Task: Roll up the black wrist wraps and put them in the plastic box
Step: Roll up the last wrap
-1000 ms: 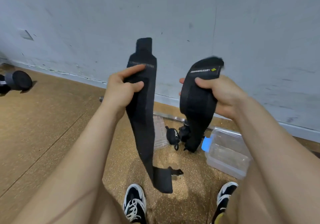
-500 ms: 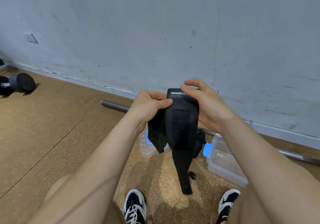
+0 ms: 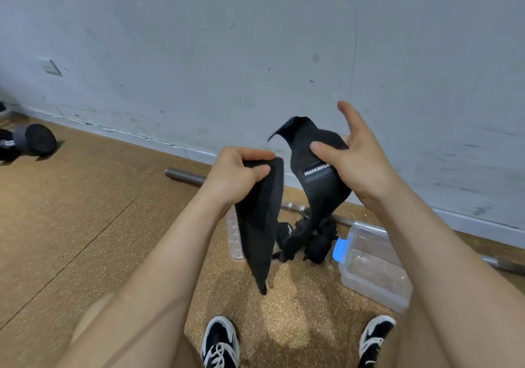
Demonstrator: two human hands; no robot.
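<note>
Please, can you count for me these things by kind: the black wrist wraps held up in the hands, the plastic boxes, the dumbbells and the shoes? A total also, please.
Black wrist wraps, held up: 2
Plastic box: 1
Dumbbell: 1
Shoes: 2
Total: 6

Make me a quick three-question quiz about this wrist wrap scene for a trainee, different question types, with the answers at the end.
1. Multiple choice: which hand pinches the labelled wrist wrap? A) left B) right C) neither
2. True or false: the pile of black wraps lies inside the clear plastic box.
3. Fill in: the box's latch is ____ in colour.

Key
1. B. The right hand pinches it; the left hand grips the other wrist wrap.
2. False. The pile lies beside the box, between it and the lid.
3. Blue.
</note>
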